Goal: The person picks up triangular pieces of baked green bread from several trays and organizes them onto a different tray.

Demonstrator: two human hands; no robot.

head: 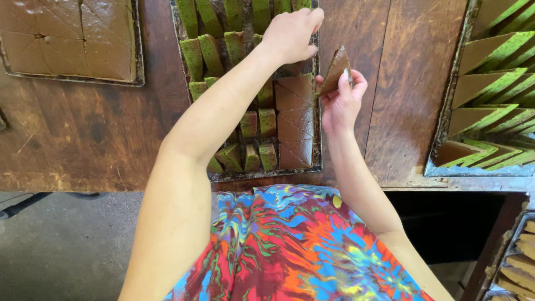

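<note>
My right hand (341,99) holds a triangular brown cake slice (336,69) upright, just off the right rim of the middle metal tray (318,146). My left hand (291,34) reaches over that tray with fingers curled down toward the pieces near its far right; whether it grips one is hidden. The tray holds green-sided cake pieces (210,53) turned on their sides at left and flat brown triangles (295,131) at right.
A tray of uncut-looking scored brown cake (67,36) lies at the far left on the wooden table (83,134). At right, a tray (443,120) holds rows of green-and-brown slices. More pale slices sit in a lower tray (515,262) at bottom right.
</note>
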